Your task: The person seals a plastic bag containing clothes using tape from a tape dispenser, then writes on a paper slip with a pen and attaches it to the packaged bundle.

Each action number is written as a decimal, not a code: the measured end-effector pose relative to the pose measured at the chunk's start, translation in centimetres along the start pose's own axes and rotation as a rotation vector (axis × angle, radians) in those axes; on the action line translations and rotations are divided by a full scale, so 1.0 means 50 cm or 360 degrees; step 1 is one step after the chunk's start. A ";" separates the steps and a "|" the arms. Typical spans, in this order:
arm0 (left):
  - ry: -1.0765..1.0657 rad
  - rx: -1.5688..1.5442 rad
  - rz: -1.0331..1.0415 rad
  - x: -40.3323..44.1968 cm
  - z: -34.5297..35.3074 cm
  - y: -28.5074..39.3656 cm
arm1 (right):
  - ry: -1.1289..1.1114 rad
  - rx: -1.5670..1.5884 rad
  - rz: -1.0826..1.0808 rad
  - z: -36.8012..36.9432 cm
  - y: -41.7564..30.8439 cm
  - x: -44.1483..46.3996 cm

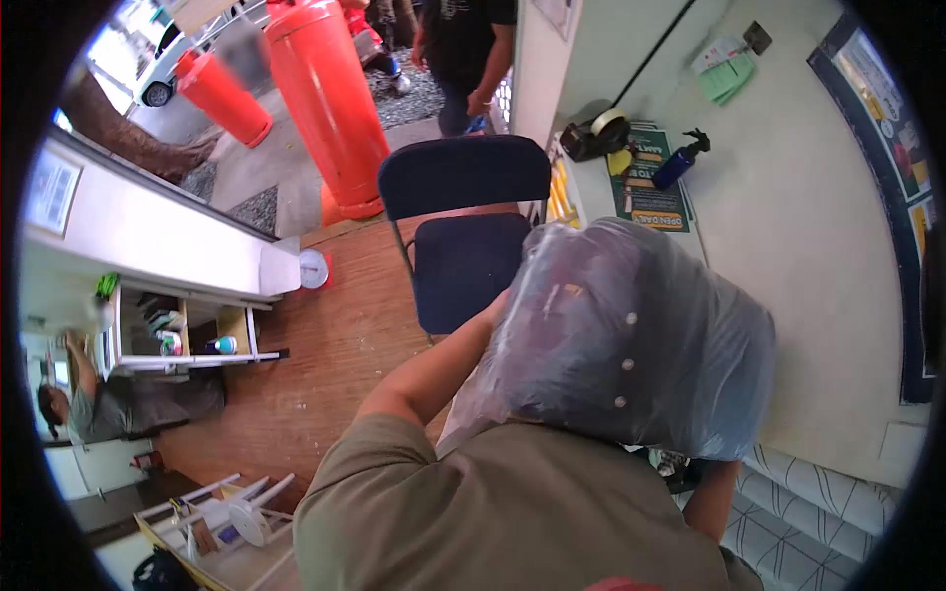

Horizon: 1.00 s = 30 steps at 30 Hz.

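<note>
A big bundle in a clear plastic bag (631, 335) is held against my chest, with dark folded cloth and several pale round dots, like buttons, showing through. My left hand (498, 307) reaches around the bag's left side; its fingers are hidden behind the plastic. On the other side my right forearm (713, 500) goes up beneath the bag, which covers that hand. Both arms hold the bundle.
A dark folding chair (468, 241) stands just ahead, near the doorway. Right of it, a desk carries a tape dispenser (594, 135), green leaflets (650, 182) and a blue spray bottle (680, 161). Orange posts (325, 98) stand outside near a person. Another person (128, 404) is at left by shelves.
</note>
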<state>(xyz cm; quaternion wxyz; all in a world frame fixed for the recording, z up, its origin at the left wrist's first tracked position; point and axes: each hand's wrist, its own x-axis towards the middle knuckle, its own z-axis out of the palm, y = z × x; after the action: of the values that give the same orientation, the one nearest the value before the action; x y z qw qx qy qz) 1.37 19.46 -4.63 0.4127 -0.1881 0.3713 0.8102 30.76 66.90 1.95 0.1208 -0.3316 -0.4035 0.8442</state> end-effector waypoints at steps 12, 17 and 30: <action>0.0787 -0.0563 0.0813 -0.531 -0.322 0.027 | -0.1121 -0.0235 0.1059 0.604 0.263 0.249; 0.1086 -0.0903 0.1041 -0.618 -0.416 -0.060 | -0.1316 -0.0301 0.1543 0.786 0.486 0.337; 0.1232 -0.1757 0.1026 -0.398 -0.280 -0.307 | -0.1066 -0.1988 0.1539 0.952 0.958 0.659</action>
<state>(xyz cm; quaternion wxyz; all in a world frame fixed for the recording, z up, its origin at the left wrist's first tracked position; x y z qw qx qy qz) 25.48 4.24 -8.48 -0.1601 -0.5215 0.0661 0.8355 -22.24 22.90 -28.13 -0.5827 -0.2061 -0.6231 0.4794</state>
